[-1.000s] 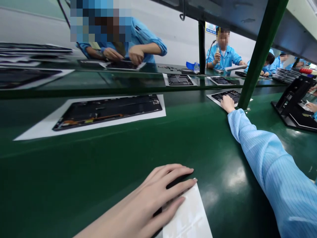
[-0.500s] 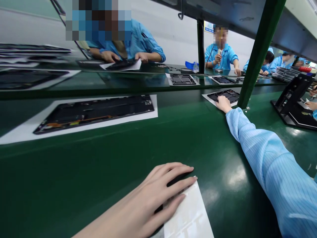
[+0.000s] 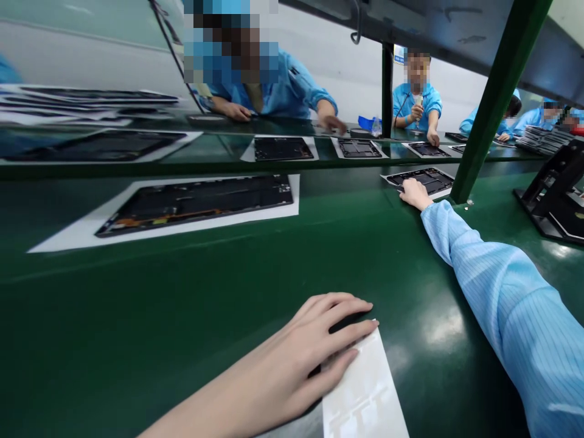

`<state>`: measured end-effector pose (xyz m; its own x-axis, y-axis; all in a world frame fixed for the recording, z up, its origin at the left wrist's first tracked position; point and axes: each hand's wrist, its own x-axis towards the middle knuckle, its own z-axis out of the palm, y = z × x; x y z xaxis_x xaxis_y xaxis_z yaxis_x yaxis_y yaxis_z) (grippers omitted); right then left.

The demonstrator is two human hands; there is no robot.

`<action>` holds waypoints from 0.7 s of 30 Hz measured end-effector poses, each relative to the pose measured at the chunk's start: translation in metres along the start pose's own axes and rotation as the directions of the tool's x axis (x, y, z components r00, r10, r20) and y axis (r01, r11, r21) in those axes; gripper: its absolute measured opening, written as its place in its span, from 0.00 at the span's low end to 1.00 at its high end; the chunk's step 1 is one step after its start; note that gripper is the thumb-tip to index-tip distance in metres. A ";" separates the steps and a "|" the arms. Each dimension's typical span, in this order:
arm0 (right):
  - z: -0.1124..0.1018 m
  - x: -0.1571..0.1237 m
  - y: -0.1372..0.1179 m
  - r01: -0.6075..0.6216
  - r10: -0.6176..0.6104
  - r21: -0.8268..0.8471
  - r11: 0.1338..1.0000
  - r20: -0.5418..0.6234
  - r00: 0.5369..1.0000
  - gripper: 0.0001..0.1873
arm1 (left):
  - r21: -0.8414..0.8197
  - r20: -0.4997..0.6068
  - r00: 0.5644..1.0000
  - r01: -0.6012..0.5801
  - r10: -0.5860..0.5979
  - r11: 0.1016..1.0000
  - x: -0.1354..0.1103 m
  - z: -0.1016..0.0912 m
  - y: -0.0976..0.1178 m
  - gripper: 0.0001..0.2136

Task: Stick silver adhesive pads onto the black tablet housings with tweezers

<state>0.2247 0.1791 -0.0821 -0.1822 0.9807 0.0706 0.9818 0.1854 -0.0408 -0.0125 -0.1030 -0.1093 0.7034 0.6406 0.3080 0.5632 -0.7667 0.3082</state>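
My left hand (image 3: 331, 347) lies open with its fingers apart. It rests on a white sheet (image 3: 365, 395) with faint pale strip shapes, at the bottom of the head view. My right hand (image 3: 415, 193) reaches far forward, its fingers bent at the near left edge of a black tablet housing (image 3: 426, 178). This housing lies on white paper (image 3: 442, 193) beside the green post; the hand partly hides its near side, and the fingertips are hard to make out. To the left, a larger-looking black tablet housing (image 3: 201, 204) with orange flex cables rests on white paper (image 3: 59, 242).
A raised green ledge (image 3: 219, 169) runs across, bearing several tablet housings on paper. A green post (image 3: 497, 103) stands close to my right hand. A black stand (image 3: 547, 188) is at the right. Co-workers in blue sit opposite; a stack of housings (image 3: 91, 100) lies far left.
The view has shifted left. My right hand has moved slightly left relative to the post. The co-worker opposite has let go of a tablet housing, which now lies on the ledge.
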 end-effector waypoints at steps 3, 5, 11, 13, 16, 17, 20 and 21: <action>-0.005 -0.003 -0.005 0.021 -0.021 -0.014 1.000 -0.037 0.999 0.20 | 0.005 0.003 1.000 -0.013 0.013 1.000 0.000 0.000 0.000 0.17; -0.012 -0.006 -0.008 0.039 -0.040 -0.020 0.999 -0.050 0.998 0.19 | 0.009 0.005 1.000 -0.028 0.028 1.000 0.001 0.000 -0.001 0.17; -0.059 -0.042 -0.016 0.164 -0.164 -0.007 0.986 -0.095 0.982 0.16 | 0.036 -0.028 0.990 -0.136 0.137 0.990 0.005 0.002 -0.009 0.16; -0.077 -0.069 -0.015 0.263 -0.261 0.011 0.965 -0.095 0.961 0.11 | 0.050 -0.033 0.982 -0.186 0.188 0.981 0.005 0.000 -0.009 0.16; -0.095 -0.126 -0.008 0.436 -0.432 0.048 0.899 -0.082 0.898 0.05 | 0.061 -0.031 0.978 -0.203 0.205 0.977 -0.001 -0.002 -0.003 0.16; -0.098 -0.147 -0.004 0.485 -0.481 0.064 0.872 -0.071 0.874 0.06 | 0.067 -0.034 0.980 -0.195 0.197 0.979 -0.004 -0.001 0.000 0.16; -0.095 -0.209 0.015 0.583 -0.586 0.131 0.802 -0.016 0.810 0.10 | 0.090 -0.042 0.987 -0.149 0.153 0.985 -0.012 0.002 0.004 0.14; -0.091 -0.228 0.022 0.599 -0.607 0.155 0.785 0.000 0.795 0.11 | 0.096 -0.044 0.989 -0.135 0.139 0.986 -0.013 0.004 0.004 0.14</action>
<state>0.2925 -0.0462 -0.0087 -0.7404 0.6673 0.0806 0.6537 0.7428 -0.1445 -0.0177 -0.1149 -0.1153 0.7554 0.5287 0.3870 0.5024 -0.8465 0.1760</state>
